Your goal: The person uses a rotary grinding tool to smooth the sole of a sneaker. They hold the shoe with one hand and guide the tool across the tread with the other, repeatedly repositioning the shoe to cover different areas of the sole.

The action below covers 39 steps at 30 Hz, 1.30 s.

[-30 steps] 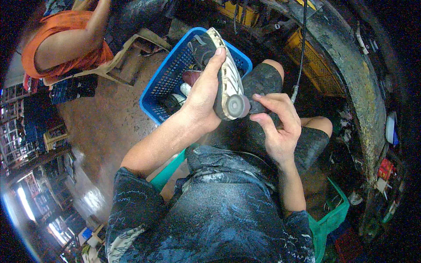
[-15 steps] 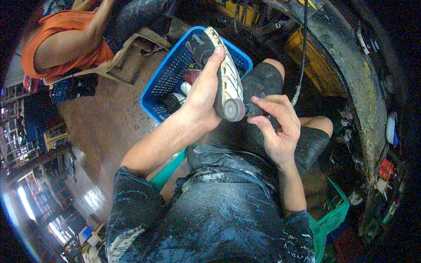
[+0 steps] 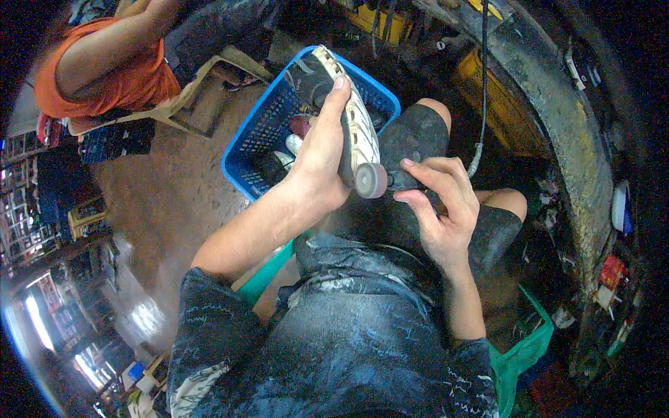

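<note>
Left hand closed around a black-and-white shoe, held with its far end above the blue basket. Right hand, thumb and fingers narrowly pinched on a dark rotary tool, presents the grey wheel at the shoe's near end; whether they touch cannot be told.

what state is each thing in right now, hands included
Left hand: gripping the shoe
Right hand: fingers closed on the dark rotary tool
Shoe: held up, tilted, pale sole facing right
Dark rotary tool: held, pointing left
Round wheel: on the tool, at the shoe's near end; can't tell if spinning
Blue basket: open-topped, holding footwear
Black cable: hanging down
</note>
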Available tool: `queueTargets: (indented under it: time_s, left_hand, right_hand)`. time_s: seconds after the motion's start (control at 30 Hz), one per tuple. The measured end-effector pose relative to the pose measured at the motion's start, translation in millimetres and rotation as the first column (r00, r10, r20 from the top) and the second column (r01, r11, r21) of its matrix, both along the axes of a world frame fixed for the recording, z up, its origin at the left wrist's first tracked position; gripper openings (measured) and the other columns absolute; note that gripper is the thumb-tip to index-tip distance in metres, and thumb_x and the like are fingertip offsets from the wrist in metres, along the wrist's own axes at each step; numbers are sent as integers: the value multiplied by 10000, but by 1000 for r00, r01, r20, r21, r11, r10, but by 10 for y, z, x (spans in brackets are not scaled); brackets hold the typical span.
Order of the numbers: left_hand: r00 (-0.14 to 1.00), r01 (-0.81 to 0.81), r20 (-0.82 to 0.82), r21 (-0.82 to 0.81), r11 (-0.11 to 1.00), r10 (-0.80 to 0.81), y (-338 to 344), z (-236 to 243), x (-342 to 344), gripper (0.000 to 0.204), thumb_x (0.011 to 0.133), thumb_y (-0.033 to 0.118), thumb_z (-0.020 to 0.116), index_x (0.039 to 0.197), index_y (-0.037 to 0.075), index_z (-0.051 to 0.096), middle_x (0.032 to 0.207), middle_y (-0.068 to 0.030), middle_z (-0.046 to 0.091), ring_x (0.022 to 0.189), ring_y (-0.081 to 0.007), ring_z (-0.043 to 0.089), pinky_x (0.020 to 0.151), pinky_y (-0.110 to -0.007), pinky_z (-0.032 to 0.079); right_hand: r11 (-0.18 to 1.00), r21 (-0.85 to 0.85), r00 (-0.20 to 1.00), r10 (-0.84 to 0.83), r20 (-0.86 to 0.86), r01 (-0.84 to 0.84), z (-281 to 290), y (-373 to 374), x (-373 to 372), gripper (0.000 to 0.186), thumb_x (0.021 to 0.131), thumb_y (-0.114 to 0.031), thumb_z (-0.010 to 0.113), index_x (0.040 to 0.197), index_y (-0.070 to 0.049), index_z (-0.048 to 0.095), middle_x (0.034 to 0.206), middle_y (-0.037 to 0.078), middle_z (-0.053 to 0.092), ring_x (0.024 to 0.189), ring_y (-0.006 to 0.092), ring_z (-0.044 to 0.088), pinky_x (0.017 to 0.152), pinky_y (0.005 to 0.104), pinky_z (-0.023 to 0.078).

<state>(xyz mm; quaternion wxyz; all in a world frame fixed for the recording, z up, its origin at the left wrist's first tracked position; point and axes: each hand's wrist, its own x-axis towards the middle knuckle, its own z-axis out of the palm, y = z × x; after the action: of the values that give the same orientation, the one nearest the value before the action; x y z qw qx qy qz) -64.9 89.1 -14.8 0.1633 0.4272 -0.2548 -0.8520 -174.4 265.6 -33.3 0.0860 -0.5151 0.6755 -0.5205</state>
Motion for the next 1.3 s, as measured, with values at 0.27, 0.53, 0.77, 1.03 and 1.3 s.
queueTargets:
  time_s: [0.27,0.53,0.77,1.03,1.3]
  left_hand:
    - [1000,-15,-11,-77,997,14,-21,16,-15,563,1113,626,526,1368,134,627,1136,-70,719,1036,-238,709,917,-405,587]
    - [997,-65,-45,-32,997,63,9,22,-40,572,1111,624,535,1392,132,614,1149,-73,708,1011,-245,706,900,-412,595]
    - [998,-56,-28,-13,998,55,-27,-20,-19,538,1114,611,538,1362,143,634,1112,-58,716,1001,-236,712,890,-417,602]
    - [997,-69,-21,-34,997,69,12,102,-52,519,1108,613,551,1337,154,629,1084,-44,703,990,-220,706,845,-414,608]
    - [999,-46,-6,-43,998,46,-16,118,-41,537,1111,614,541,1358,143,620,1132,-46,697,1001,-214,696,863,-405,597]
  right_hand:
    - [1000,-12,999,-27,33,28,0,-64,-43,388,799,-126,918,1167,-51,818,1039,127,730,966,291,697,859,390,555]
    - [1000,-11,1000,11,-15,-11,-17,-17,-18,421,783,-117,920,1185,-54,815,1047,128,729,963,299,695,851,401,550]
    - [1000,-8,999,-5,-33,5,-23,-38,-28,389,809,-109,904,1176,-21,809,1056,136,727,958,277,684,855,377,548]
    - [1000,7,997,-25,-73,26,-20,-14,-8,428,784,-166,922,1190,-78,817,1025,106,711,948,296,673,853,401,526]
    - [1000,-23,999,-6,-34,5,-24,-15,-9,406,795,-150,915,1177,-58,812,1028,118,721,937,298,679,841,402,538]
